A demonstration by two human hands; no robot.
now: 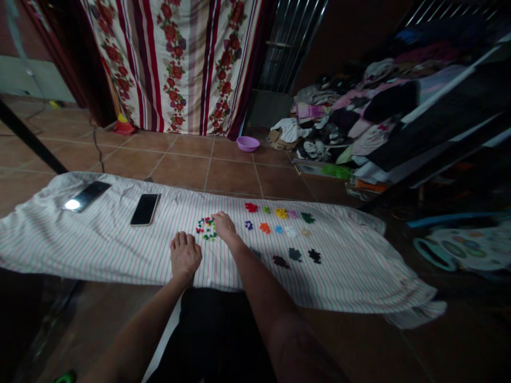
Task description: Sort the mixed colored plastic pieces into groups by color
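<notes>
A mixed cluster of small coloured pieces (206, 229), mostly green, red and dark blue, lies on a striped cloth (120, 255). At its right edge is my right hand (224, 226), fingers drawn together and pointing down at the pieces; whatever is between the fingertips is too small to make out. My left hand (186, 256) rests on the cloth just below and left of the cluster, fingers curled under so that its inside is hidden. Right of my right hand, the pieces lie in piles sorted by colour, among them red (251, 207), yellow (281, 213), orange (264, 228) and black (314, 256).
Two phones, one dark (146, 209) and one reflecting light (87, 196), lie on the cloth at left. Beyond, a purple basin (248, 143) stands on the tiled floor before a flowered curtain (171, 64). A heap of clothes (359, 111) fills the back right.
</notes>
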